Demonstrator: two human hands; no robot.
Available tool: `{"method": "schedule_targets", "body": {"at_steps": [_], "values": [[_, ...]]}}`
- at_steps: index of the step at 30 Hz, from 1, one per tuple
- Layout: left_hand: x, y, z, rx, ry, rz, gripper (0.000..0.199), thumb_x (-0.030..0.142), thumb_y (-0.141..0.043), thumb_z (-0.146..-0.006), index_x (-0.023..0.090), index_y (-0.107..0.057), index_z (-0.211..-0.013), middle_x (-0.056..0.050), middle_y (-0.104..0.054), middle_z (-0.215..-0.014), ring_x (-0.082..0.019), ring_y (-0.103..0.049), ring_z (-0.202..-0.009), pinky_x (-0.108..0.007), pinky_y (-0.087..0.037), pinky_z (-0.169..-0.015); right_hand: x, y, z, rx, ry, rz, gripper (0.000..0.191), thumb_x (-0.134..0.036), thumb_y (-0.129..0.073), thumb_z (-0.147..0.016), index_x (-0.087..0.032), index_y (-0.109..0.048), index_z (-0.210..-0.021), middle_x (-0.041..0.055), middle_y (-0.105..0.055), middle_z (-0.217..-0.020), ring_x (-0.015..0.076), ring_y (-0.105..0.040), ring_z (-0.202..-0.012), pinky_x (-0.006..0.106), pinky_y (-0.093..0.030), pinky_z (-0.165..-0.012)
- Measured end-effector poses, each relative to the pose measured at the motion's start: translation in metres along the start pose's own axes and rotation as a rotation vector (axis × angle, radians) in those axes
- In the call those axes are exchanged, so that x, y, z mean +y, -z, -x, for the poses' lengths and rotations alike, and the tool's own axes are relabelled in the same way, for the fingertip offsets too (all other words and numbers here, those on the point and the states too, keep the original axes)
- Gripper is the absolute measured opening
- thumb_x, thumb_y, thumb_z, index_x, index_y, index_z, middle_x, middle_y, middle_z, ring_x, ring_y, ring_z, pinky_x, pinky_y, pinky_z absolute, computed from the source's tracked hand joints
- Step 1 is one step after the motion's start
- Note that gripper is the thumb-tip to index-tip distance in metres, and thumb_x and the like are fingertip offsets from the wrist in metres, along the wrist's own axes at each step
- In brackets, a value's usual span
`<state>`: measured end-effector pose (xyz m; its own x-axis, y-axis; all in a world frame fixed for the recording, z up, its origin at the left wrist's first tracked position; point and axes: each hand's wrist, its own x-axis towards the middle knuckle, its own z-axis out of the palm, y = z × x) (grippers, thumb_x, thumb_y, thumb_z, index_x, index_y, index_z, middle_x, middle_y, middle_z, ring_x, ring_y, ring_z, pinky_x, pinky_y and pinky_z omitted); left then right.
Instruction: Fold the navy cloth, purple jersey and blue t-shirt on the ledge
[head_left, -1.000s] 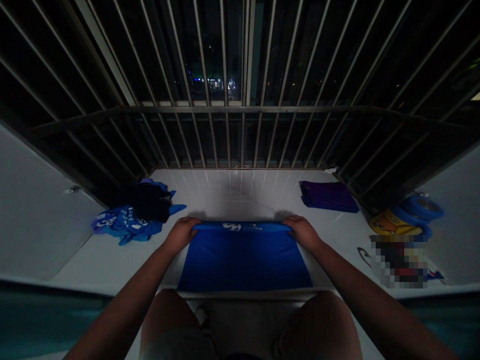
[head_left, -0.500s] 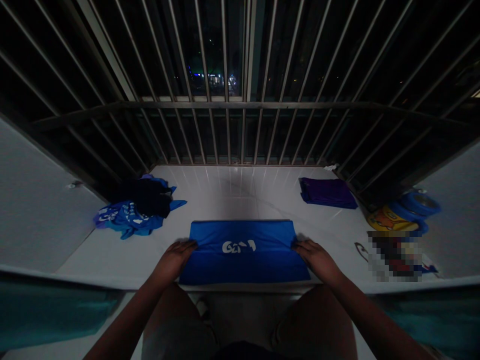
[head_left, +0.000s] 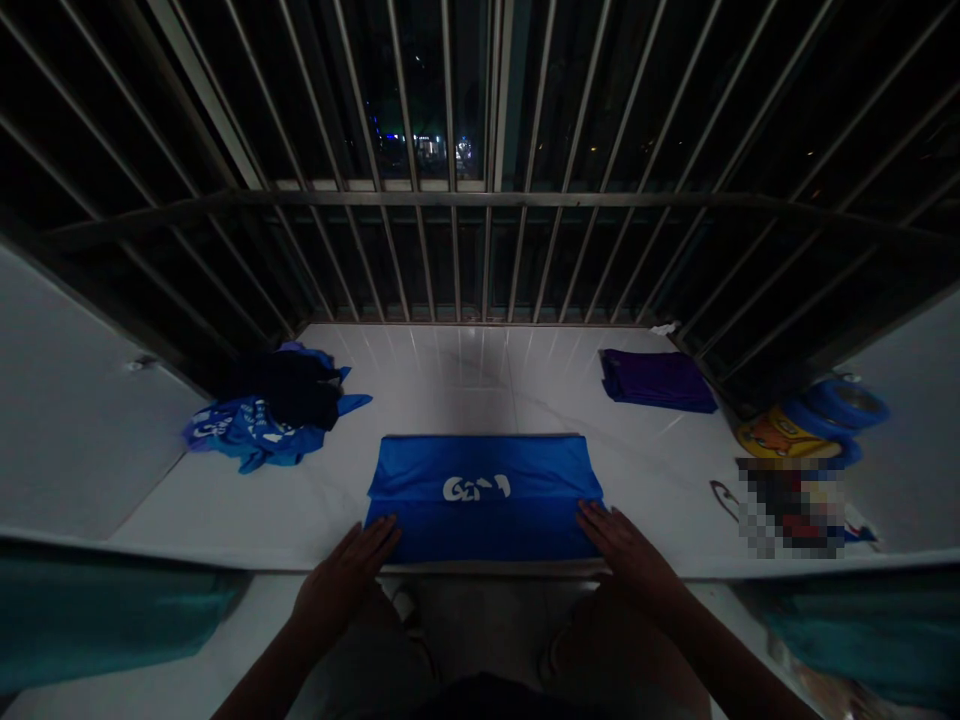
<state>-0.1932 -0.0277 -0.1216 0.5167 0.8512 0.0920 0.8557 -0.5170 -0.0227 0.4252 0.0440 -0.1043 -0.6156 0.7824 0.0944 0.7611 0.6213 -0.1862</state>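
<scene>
A blue folded cloth point(head_left: 480, 530) with broken white lettering lies flat before me, close to the front edge of the white tiled ledge point(head_left: 465, 385). It looks like a folded garment, with a crease running across its middle. On its lower left corner rests my left hand point(head_left: 351, 560), fingers stretched out over the fabric. My right hand point(head_left: 619, 540) lies in the same way on the lower right side, its fingers extended and flat. Neither hand grips the cloth.
A crumpled pile of blue and black clothes point(head_left: 277, 410) sits at the left. Far right lies a folded purple cloth point(head_left: 656, 380). Beside the right wall are round blue and yellow items point(head_left: 795, 430). Metal bars point(head_left: 487, 200) close off the back; teal curtains point(head_left: 105, 620) hang at both sides.
Both hands have slid from the cloth's upper side edges toward me onto its lower corners. The fingers have gone from holding the edges to lying flat.
</scene>
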Motion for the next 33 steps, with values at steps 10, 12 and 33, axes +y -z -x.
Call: {"method": "schedule_targets", "body": {"at_steps": [10, 12, 33], "values": [[-0.022, 0.010, -0.002, 0.258, 0.100, 0.241, 0.044, 0.015, -0.045, -0.105, 0.026, -0.083, -0.124, -0.010, -0.084, -0.132, -0.027, -0.081, -0.122, -0.043, -0.066, -0.107, 0.012, 0.031, 0.009, -0.018, -0.035, -0.176, 0.045, -0.019, -0.053, -0.106, -0.034, -0.081, -0.137, 0.0039, -0.076, -0.148, 0.0239, -0.075, -0.134, 0.041, -0.064, -0.113], [-0.024, 0.026, -0.014, 0.232, 0.231, 0.385, 0.036, 0.028, -0.050, -0.107, 0.028, -0.083, -0.122, -0.007, -0.086, -0.123, -0.026, -0.083, -0.112, -0.038, -0.068, -0.099, 0.006, 0.045, -0.002, -0.018, -0.115, -0.268, 0.036, -0.030, -0.055, -0.108, -0.034, -0.083, -0.131, 0.0051, -0.081, -0.139, 0.0249, -0.079, -0.125, 0.041, -0.065, -0.110], [-0.047, 0.045, -0.125, 0.479, 0.840, 0.816, 0.056, 0.071, -0.077, -0.080, 0.026, -0.069, -0.113, 0.003, -0.071, -0.078, -0.024, -0.072, -0.076, -0.037, -0.057, -0.078, -0.039, 0.049, -0.115, 0.058, -1.012, -0.063, 0.058, -0.063, -0.057, -0.107, -0.012, -0.072, -0.131, 0.0260, -0.076, -0.125, 0.0393, -0.075, -0.117, 0.048, -0.060, -0.094]]}}
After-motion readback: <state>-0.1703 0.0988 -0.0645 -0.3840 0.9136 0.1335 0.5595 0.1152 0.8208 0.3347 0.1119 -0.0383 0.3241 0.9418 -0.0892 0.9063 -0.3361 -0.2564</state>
